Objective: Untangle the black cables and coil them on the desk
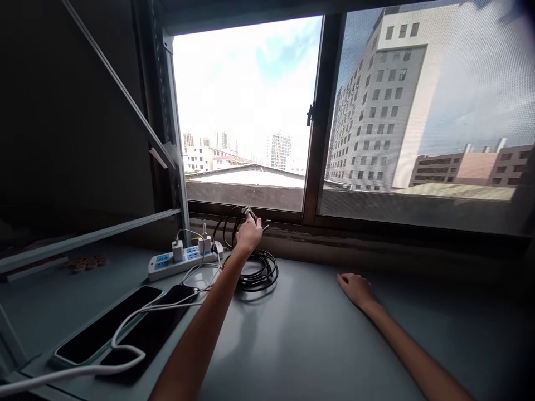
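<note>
My left hand point(249, 234) is closed around a looped black cable point(226, 228), raised in front of the window sill. A short end of it pokes out to the right of my fingers. Just below, another coil of black cable point(267, 273) lies on the grey table point(292, 334), partly hidden by my left forearm. My right hand point(356, 288) rests on the table to the right, its fingers loosely curled with nothing visible in them.
Left of the coil stands a white power strip point(161, 272) with two white charger plugs point(178, 250). White charging cables point(154, 306) run over two phones, a left one point(108, 323) and a right one point(150, 340). A metal rack post point(178, 139) rises beside the window.
</note>
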Demonstrator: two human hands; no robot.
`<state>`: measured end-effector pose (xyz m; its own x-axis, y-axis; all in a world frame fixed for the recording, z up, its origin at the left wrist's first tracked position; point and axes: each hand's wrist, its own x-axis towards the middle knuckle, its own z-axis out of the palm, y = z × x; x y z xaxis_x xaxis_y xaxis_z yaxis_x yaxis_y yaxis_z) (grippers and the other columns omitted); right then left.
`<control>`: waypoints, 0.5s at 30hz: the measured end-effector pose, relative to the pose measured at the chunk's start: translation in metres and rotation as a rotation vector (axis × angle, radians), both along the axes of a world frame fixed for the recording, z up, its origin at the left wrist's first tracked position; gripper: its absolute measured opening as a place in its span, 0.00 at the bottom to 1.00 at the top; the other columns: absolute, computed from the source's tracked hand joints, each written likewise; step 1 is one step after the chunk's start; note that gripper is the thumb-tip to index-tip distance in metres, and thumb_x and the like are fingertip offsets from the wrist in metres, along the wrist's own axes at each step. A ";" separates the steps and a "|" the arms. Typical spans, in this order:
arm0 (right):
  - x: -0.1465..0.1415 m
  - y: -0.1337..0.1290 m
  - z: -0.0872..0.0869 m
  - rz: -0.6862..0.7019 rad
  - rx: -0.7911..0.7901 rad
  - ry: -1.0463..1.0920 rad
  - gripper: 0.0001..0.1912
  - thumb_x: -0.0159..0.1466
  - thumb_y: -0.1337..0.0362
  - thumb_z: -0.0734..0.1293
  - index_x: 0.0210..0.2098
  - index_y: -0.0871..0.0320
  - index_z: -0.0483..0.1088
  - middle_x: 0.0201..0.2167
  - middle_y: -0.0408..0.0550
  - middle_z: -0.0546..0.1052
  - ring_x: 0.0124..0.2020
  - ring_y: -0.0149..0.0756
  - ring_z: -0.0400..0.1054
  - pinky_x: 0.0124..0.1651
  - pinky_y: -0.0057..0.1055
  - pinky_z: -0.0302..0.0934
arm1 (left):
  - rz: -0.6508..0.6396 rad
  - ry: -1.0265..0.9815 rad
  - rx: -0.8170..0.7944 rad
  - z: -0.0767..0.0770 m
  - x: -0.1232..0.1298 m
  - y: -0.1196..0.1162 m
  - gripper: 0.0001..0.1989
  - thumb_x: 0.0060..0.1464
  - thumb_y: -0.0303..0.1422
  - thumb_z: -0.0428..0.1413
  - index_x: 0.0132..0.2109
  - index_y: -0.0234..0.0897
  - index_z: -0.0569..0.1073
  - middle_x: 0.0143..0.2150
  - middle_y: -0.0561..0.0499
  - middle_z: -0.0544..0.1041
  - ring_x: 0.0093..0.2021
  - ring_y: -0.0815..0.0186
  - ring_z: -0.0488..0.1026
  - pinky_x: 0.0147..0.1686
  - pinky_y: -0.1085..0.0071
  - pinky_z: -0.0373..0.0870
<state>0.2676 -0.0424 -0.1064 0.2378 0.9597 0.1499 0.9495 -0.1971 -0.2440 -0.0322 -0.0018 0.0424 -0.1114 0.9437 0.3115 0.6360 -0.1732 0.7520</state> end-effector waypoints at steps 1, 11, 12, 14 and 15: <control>0.000 0.000 0.000 0.000 0.000 0.002 0.17 0.66 0.55 0.58 0.36 0.62 0.69 0.34 0.47 0.73 0.37 0.33 0.68 0.42 0.37 0.62 | -0.026 0.008 -0.059 -0.004 0.001 0.001 0.11 0.57 0.34 0.47 0.44 0.32 0.65 0.34 0.41 0.76 0.33 0.61 0.75 0.34 0.68 0.67; 0.001 -0.001 0.000 0.010 -0.007 0.015 0.18 0.66 0.54 0.57 0.37 0.61 0.69 0.34 0.47 0.73 0.36 0.33 0.68 0.42 0.36 0.62 | -0.271 -0.233 -0.293 -0.012 -0.015 0.016 0.11 0.54 0.34 0.50 0.31 0.29 0.71 0.22 0.49 0.74 0.16 0.69 0.70 0.19 0.76 0.64; 0.001 -0.001 0.000 0.010 -0.009 0.012 0.18 0.66 0.54 0.56 0.37 0.61 0.69 0.34 0.47 0.73 0.36 0.33 0.68 0.42 0.36 0.62 | -0.237 -0.271 -0.252 -0.011 -0.017 0.017 0.12 0.55 0.34 0.49 0.31 0.29 0.71 0.21 0.49 0.74 0.16 0.71 0.69 0.19 0.77 0.63; 0.001 -0.002 0.000 0.003 -0.011 0.005 0.18 0.66 0.54 0.56 0.37 0.61 0.70 0.34 0.47 0.73 0.37 0.33 0.68 0.42 0.37 0.62 | -0.176 -0.361 -0.152 -0.008 -0.020 0.017 0.13 0.55 0.34 0.47 0.33 0.27 0.72 0.20 0.51 0.72 0.15 0.73 0.67 0.19 0.78 0.62; 0.001 -0.002 0.000 0.000 -0.012 0.002 0.18 0.66 0.54 0.56 0.37 0.61 0.70 0.34 0.47 0.73 0.37 0.34 0.68 0.43 0.37 0.62 | -0.155 -0.409 -0.097 -0.005 -0.021 0.015 0.14 0.56 0.34 0.47 0.35 0.27 0.72 0.19 0.52 0.70 0.15 0.74 0.66 0.19 0.78 0.61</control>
